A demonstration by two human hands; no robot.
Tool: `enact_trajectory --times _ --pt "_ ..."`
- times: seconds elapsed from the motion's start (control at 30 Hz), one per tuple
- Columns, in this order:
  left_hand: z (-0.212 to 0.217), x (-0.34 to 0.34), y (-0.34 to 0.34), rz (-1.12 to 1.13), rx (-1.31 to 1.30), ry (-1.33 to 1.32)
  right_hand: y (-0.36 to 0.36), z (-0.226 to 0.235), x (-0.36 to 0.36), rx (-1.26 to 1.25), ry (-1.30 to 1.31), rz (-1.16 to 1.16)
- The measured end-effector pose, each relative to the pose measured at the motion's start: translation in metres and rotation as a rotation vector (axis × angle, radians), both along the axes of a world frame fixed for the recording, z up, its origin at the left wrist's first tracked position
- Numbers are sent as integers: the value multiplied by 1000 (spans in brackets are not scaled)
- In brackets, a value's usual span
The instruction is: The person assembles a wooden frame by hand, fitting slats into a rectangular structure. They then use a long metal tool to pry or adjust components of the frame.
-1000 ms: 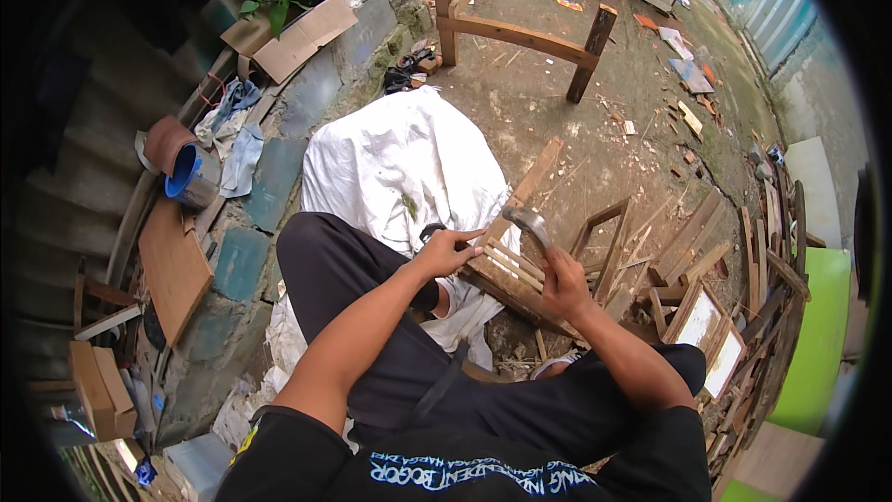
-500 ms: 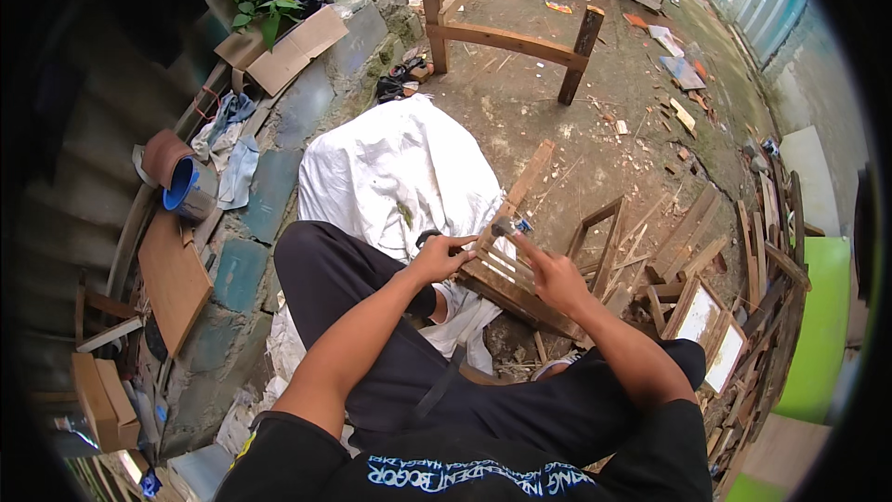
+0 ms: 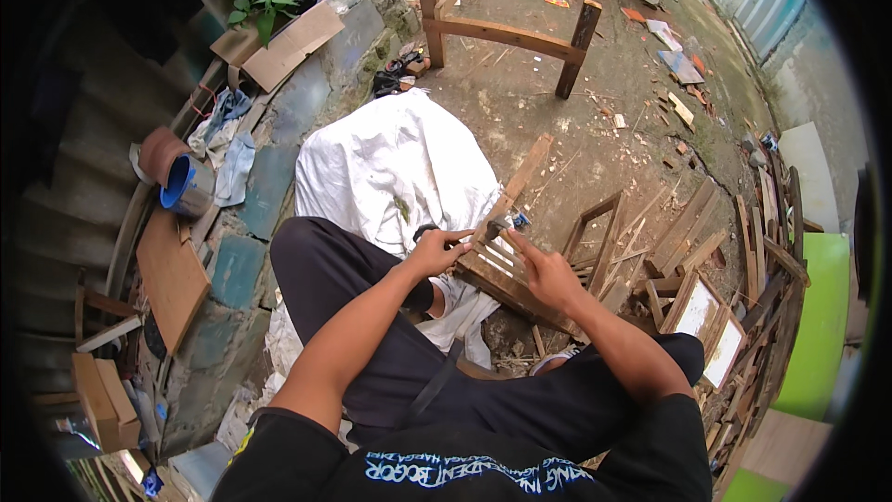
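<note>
In the head view, our right hand (image 3: pixel 550 277) is wrapped around a hammer (image 3: pixel 498 225), its head just right of the fingertips of our left hand (image 3: pixel 433 254). Those fingers rest close together at the upper-left end of a slatted wooden piece (image 3: pixel 511 291); whether they pinch anything, we cannot tell. The piece lies ahead of us, its long axis slanting down to the right below our right hand, the left hand nearer that upper end, beside a white sack (image 3: pixel 400 163).
</note>
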State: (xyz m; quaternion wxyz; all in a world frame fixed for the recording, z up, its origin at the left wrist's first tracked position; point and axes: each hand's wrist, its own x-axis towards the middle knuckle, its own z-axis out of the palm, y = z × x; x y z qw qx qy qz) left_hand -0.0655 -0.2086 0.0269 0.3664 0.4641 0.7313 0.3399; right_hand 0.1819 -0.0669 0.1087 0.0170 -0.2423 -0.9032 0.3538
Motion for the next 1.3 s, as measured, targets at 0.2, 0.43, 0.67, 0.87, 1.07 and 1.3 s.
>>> enact_trajectory --times 0.2,0.43,0.67,0.87,1.07,1.3 --pt "0 -2 0 -1 28 34 -9 2 -2 5 129 6" --pt "-8 -4 3 39 -43 -24 7 -4 5 20 37 -18" --pt "0 12 20 7 227 245 64 45 32 38 411 -562" --pt "-1 33 48 -31 279 339 77 69 105 -56 555 -932" --pt "-1 52 75 126 148 393 29 68 160 -322 625 -1224" --pt "15 71 85 215 -166 434 -8 -74 234 -112 210 -1310"
